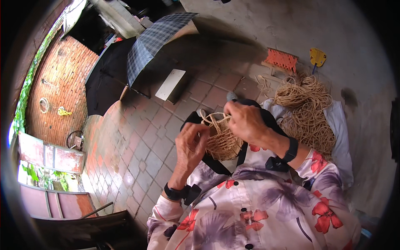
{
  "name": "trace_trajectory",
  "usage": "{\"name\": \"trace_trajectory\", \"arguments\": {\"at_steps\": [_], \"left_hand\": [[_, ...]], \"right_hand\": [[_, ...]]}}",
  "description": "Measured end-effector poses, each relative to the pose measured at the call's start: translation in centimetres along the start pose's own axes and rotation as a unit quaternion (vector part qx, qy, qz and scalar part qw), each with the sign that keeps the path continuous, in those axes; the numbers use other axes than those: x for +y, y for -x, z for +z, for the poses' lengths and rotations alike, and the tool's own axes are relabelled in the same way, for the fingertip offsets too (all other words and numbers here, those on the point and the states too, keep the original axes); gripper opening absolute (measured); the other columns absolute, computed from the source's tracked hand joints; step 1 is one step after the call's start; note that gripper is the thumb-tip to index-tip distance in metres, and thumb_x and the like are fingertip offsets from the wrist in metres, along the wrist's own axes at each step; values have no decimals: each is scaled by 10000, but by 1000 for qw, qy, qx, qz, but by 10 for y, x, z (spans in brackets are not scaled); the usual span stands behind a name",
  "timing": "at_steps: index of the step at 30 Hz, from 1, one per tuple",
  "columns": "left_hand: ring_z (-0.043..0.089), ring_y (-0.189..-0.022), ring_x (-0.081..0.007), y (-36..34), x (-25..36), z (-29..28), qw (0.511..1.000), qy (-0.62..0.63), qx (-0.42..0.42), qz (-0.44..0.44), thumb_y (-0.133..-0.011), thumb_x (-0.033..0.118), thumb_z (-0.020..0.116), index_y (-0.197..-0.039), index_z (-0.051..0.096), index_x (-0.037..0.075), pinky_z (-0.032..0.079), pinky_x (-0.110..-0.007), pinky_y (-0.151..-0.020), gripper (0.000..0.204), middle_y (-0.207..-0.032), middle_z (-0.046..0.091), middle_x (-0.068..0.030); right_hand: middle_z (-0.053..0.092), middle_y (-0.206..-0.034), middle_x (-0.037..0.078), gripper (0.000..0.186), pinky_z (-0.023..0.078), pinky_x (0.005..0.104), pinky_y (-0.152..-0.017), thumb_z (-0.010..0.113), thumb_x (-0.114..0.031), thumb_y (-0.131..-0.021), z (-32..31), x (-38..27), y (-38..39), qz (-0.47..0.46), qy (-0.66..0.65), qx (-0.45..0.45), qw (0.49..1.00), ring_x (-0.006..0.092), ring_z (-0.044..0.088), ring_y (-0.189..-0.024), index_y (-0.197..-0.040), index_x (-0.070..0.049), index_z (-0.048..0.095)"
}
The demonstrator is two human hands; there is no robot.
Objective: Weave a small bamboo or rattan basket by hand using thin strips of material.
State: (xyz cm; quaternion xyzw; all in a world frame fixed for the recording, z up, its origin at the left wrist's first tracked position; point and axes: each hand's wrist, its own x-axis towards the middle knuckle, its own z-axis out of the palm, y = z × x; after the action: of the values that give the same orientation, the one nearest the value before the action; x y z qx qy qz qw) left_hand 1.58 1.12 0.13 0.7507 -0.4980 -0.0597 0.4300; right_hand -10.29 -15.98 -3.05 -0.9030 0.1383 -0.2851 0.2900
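On my lap rests a piece woven from tan straw cord (225,145), shaped like a small basket. Loose loops of the cord (214,119) rise from its far edge between my hands. My right hand (246,121) is closed in a pinch on a strand at the right of these loops. At the left edge of the weave, my left hand (191,143) has its fingers curled and pressed together. What those fingers hold, if anything, is hidden. Each wrist wears a black band.
To my right, a large heap of tan cord (306,112) lies on a white cloth (339,125). Beyond it are an orange slatted object (281,61) and a yellow fan (317,57). Two open umbrellas (156,39) and a low white-topped stool (170,83) stand on the tiled floor ahead.
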Motion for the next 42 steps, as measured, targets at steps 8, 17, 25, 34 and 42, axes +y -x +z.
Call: {"name": "trace_trajectory", "arguments": {"at_steps": [8, 17, 25, 34, 42], "left_hand": [[581, -684, -112, -40, 36, 30, 987, 130, -90, -31, -944, 123, 611, -1114, 652, -9, 457, -252, -600, 219, -874, 636, -84], [512, -645, -56, -29, 21, 11, 969, 199, -63, -131, -956, 137, 617, -1038, 650, -25, 407, -207, -545, 185, -765, 594, 9], [625, -646, -159, -34, 25, 13, 995, -16, -96, 2, -867, 28, 650, -935, 650, 13, 494, -281, -579, 69, -804, 660, -78], [680, -690, -324, -41, 19, 51, 977, -117, -152, 91, -804, 45, 613, -881, 653, 63, 533, -393, -626, 89, -725, 672, -127], [705, -723, -246, -42, 19, 51, 979, -83, -182, 29, -813, 19, 606, -1114, 620, 49, 540, -320, -679, 303, -794, 706, -142]], "right_hand": [[623, -768, 34, 162, 481, 238, -587, 607, 34, -843, -61, 10, -5, -1, -188, 60, 980, 60, 577, -664, -998, -11, 603], [597, -725, -35, 52, 471, 237, -560, 639, -13, -891, -8, 23, 11, 94, -363, 20, 927, 39, 571, -650, -883, -13, 587], [569, -836, 79, 144, 495, 356, -671, 696, -25, -753, 6, 30, 27, -62, -166, 64, 982, 267, 619, -751, -885, -61, 651], [603, -816, 99, 98, 518, 378, -683, 667, -70, -778, 3, 45, 50, -15, -146, 60, 987, 288, 640, -787, -870, -41, 647], [582, -805, 109, 125, 516, 412, -663, 654, -85, -745, 6, 38, 46, -68, -75, 28, 995, 307, 623, -756, -845, -25, 606]]}}
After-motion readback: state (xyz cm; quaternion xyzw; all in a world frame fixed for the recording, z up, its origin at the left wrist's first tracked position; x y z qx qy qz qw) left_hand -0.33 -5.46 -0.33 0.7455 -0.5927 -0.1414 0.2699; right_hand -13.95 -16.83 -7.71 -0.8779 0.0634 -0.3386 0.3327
